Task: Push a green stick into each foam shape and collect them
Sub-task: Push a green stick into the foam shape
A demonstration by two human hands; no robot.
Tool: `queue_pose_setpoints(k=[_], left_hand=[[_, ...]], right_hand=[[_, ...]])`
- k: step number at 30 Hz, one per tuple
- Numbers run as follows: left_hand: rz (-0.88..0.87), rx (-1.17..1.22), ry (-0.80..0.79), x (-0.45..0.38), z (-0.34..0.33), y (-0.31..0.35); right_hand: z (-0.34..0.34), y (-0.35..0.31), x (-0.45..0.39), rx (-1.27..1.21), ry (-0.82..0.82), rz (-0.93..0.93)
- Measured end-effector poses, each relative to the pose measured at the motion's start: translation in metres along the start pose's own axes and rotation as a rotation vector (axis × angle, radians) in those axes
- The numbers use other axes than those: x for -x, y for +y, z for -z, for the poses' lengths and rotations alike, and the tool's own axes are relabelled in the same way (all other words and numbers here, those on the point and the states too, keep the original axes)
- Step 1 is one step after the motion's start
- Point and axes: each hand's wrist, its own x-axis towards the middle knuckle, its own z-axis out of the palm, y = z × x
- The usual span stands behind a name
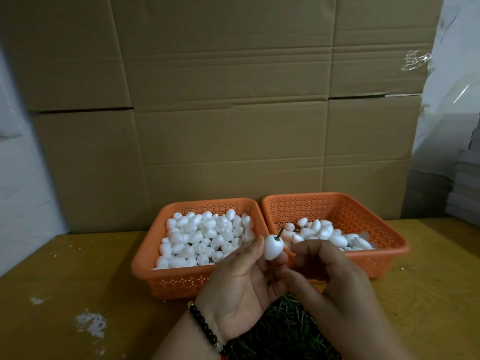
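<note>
My left hand (pixel 242 284) pinches a white egg-shaped foam piece (pixel 273 247) between thumb and fingers. A short green stick (pixel 279 234) stands out of the foam's top. My right hand (pixel 330 276) hovers just right of the foam with its fingers curled; whether it holds anything is hidden. The left orange basket (pixel 145 266) is heaped with plain foam shapes (pixel 205 240). The right orange basket (pixel 389 237) holds a smaller pile of foam pieces (pixel 327 233), some with sticks. A heap of loose green sticks (pixel 283 331) lies on the table below my hands.
The two baskets stand side by side on a yellow wooden table (pixel 78 281). White foam crumbs (pixel 91 324) spot the table at the left. A wall of cardboard boxes (pixel 233 113) rises behind the baskets. Plastic-wrapped stacks (pixel 462 126) stand at the right.
</note>
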Motion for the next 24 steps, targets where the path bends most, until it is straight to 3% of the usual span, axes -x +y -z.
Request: queue_pose_setpoints(k=[11, 14, 17, 20, 24], left_hand=[[0.073, 0.017, -0.073, 0.004, -0.010, -0.014], [0.068, -0.084, -0.094, 0.004, -0.010, -0.013], [0.048, -0.241, -0.012, 0.003, -0.011, -0.014], [0.024, -0.304, 0.071, 0.003, -0.010, -0.010], [-0.019, -0.319, 0.165, 0.003, -0.007, -0.001]], right_hand=[[-0.003, -0.001, 0.000, -0.235, -0.025, -0.130], [-0.003, 0.001, -0.001, -0.260, -0.020, -0.151], [0.000, 0.001, -0.005, -0.282, -0.006, -0.172], [0.011, 0.006, -0.014, -0.171, 0.050, -0.166], [0.033, 0.032, -0.029, 0.221, 0.128, -0.168]])
